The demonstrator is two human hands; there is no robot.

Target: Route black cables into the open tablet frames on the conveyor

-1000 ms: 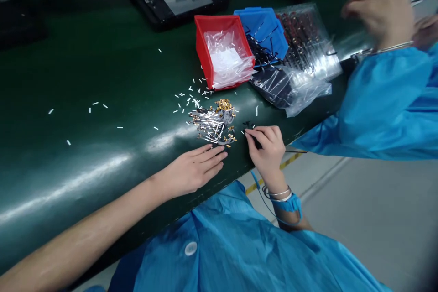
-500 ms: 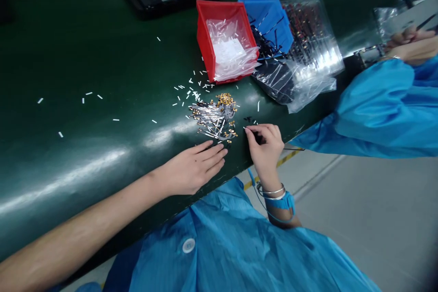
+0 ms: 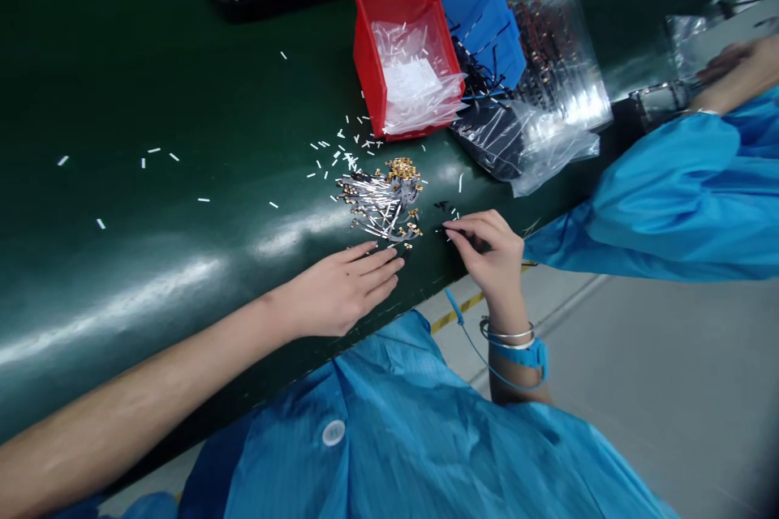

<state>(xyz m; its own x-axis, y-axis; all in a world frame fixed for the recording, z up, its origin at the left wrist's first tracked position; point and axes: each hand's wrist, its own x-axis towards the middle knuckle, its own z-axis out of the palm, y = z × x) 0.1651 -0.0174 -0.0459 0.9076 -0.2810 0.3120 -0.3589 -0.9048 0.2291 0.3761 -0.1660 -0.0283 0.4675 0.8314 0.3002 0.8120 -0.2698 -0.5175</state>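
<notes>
My left hand lies flat on the dark green belt, fingers stretched out toward a pile of thin silver wires with gold-coloured connectors; its fingertips are just short of the pile. My right hand is to the right of the pile at the belt's edge, fingers pinched together on a small dark part I cannot make out. A blue wrist strap with a cord sits on my right wrist.
A red bin lined with a plastic bag of white tubes stands behind the pile, a blue bin and clear bags of parts to its right. White tube bits are scattered on the belt. A co-worker's blue sleeve reaches in at right. Black trays at the back.
My right hand has shifted slightly right, away from the pile, still pinched. The left hand stays flat. The co-worker's hand has moved off toward the far right edge.
</notes>
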